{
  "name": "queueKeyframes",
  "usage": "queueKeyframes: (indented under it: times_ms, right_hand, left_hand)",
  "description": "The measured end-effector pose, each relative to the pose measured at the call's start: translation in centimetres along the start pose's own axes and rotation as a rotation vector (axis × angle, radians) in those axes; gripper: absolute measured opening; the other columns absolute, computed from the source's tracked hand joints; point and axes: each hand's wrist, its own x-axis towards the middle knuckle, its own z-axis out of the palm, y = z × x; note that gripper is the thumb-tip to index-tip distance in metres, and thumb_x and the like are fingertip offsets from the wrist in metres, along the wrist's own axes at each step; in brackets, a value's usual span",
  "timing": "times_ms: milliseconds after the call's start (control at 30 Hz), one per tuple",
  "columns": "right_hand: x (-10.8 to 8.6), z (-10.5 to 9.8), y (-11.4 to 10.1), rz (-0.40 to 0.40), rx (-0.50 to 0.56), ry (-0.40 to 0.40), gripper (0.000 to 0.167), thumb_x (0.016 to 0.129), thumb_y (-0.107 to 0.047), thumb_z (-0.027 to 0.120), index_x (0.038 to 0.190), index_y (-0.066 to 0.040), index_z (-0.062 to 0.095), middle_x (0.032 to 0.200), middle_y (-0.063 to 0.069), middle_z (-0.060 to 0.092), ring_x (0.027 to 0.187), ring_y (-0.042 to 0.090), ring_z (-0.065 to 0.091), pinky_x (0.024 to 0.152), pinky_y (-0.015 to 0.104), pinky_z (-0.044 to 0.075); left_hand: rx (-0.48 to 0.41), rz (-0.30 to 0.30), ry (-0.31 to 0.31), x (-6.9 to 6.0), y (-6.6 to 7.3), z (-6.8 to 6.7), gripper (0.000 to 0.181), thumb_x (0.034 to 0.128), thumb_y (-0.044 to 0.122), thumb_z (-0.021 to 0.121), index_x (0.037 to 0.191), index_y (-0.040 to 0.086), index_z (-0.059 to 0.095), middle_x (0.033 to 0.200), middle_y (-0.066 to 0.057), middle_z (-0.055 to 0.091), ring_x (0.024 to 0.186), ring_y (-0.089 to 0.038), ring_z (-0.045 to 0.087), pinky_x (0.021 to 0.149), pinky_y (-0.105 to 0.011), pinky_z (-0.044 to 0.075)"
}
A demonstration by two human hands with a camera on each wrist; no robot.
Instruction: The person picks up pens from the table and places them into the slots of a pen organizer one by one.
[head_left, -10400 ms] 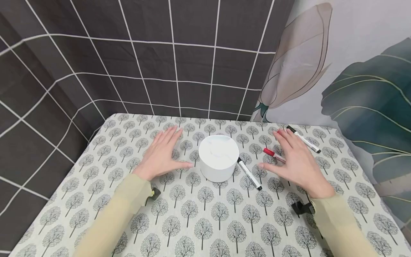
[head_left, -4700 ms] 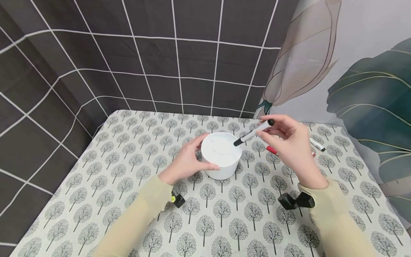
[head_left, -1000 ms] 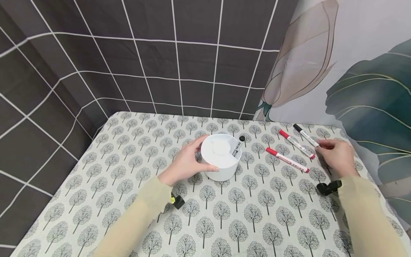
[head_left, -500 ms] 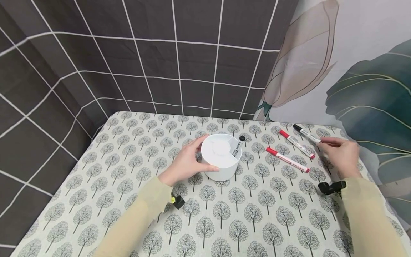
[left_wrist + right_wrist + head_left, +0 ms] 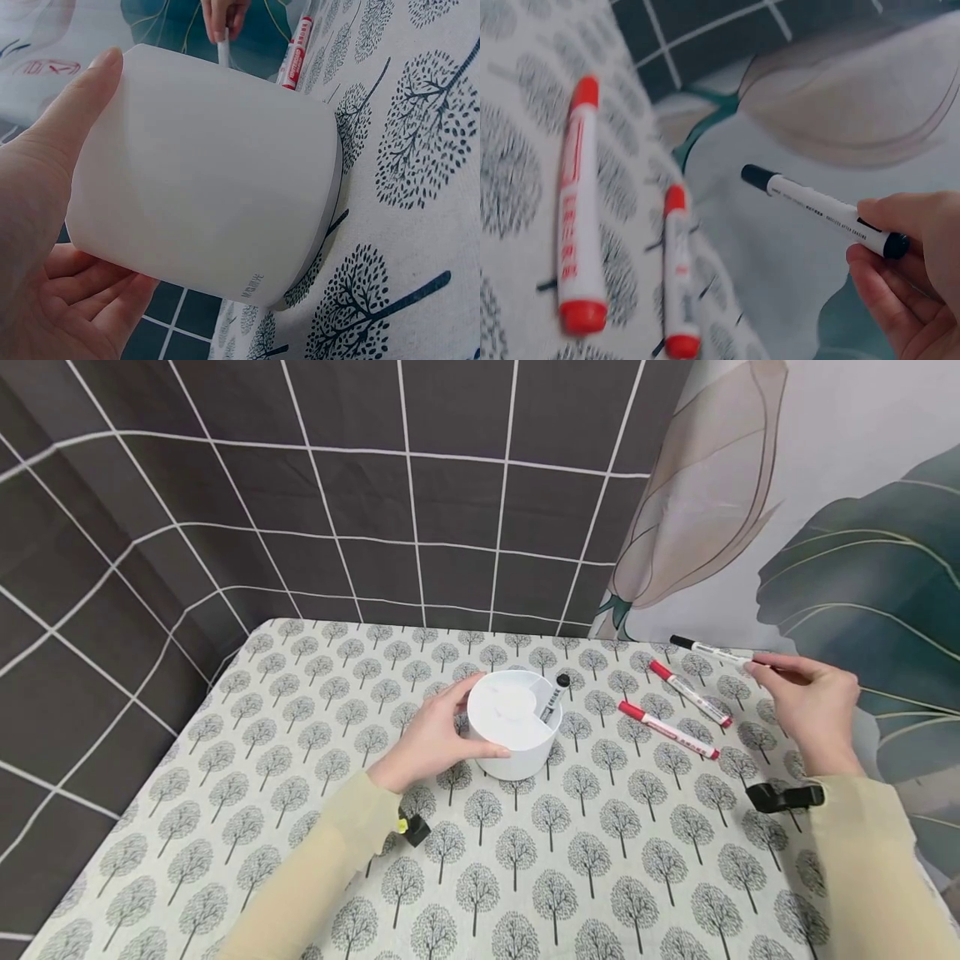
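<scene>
My left hand [image 5: 435, 739] grips the side of a white round holder [image 5: 517, 760], thumb in front and fingers behind. Inside the holder's right compartment leans a marker with a black end [image 5: 556, 696]. In the right wrist view, my right hand [image 5: 911, 262] pinches a white marker with a black cap [image 5: 810, 204] near its rear end, the capped end pointing away. In the head view this marker is up off the table, near its far right edge. Two red-capped markers, a nearer one [image 5: 667, 730] and a farther one [image 5: 690, 693], lie on the cloth left of my right hand.
A tree-print cloth [image 5: 480, 877] covers the table. A dark grid-patterned curtain [image 5: 337, 493] hangs behind it, and a leaf-print curtain [image 5: 885, 593] hangs at the right. Black wrist cameras are strapped to both wrists.
My right hand has pinched the black-capped marker and lifted it off the cloth, moving slightly up and right. The left hand stays on the holder. Earlier, another black marker went into it.
</scene>
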Motion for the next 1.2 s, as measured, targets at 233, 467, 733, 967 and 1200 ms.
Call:
queueKeyframes:
  times_ms: [233, 467, 733, 967, 1200]
  right_hand:
    - [-1.0, -0.4, -2.6, -0.028, 0.091, 0.027, 0.044, 0.090, -0.037, 0.078, 0.127, -0.013, 0.074, 0.089, -0.030, 0.064, 0.085, -0.007, 0.061, 0.066, 0.006, 0.045]
    - [-2.5, -0.5, -5.4, -0.051, 0.180, 0.005, 0.041, 0.089, -0.030, 0.081, 0.127, -0.015, 0.074, 0.101, -0.017, 0.068, 0.088, 0.001, 0.060, 0.065, 0.007, 0.046]
    - [-4.0, -0.2, -8.6, -0.131, 0.247, 0.014, 0.039, 0.088, -0.024, 0.083, 0.124, -0.014, 0.075, 0.096, -0.010, 0.072, 0.085, 0.006, 0.066, 0.066, 0.012, 0.047]
    - [-4.9, 0.1, -11.7, -0.254, 0.343, -0.001, 0.035, 0.089, -0.018, 0.081, 0.123, -0.009, 0.075, 0.103, -0.004, 0.075, 0.088, 0.011, 0.069, 0.072, 0.014, 0.050]
    - [-6.0, 1.5, -14.9, -0.383, 0.460, -0.032, 0.033, 0.088, -0.007, 0.080, 0.121, -0.003, 0.075, 0.103, 0.002, 0.075, 0.086, 0.016, 0.068, 0.076, 0.017, 0.051]
  left_hand:
    - [0.012, -0.001, 0.003, 0.0, 0.1, 0.0, 0.112, 0.0609, 0.048, 0.097, 0.155, 0.023, 0.042, 0.140, 0.002, 0.058, 0.119, -0.015, 0.056, 0.107, -0.057, 0.037]
    - [0.001, -0.016, 0.000, -0.1, 0.1, -0.1, 0.113, 0.0611, 0.047, 0.098, 0.156, 0.023, 0.041, 0.140, 0.002, 0.058, 0.119, -0.015, 0.056, 0.108, -0.058, 0.037]
    - [0.002, -0.028, -0.003, 0.0, 0.2, -0.1, 0.113, 0.0614, 0.047, 0.097, 0.156, 0.023, 0.041, 0.142, 0.001, 0.057, 0.120, -0.017, 0.055, 0.108, -0.058, 0.037]
    - [-0.007, -0.027, -0.003, -0.1, 0.3, -0.1, 0.113, 0.0607, 0.047, 0.098, 0.156, 0.023, 0.041, 0.141, 0.002, 0.058, 0.120, -0.016, 0.055, 0.109, -0.060, 0.035]
    - [-0.001, -0.023, -0.003, 0.0, 0.1, -0.1, 0.113, 0.0611, 0.048, 0.097, 0.156, 0.024, 0.041, 0.140, 0.002, 0.058, 0.120, -0.015, 0.055, 0.109, -0.059, 0.034]
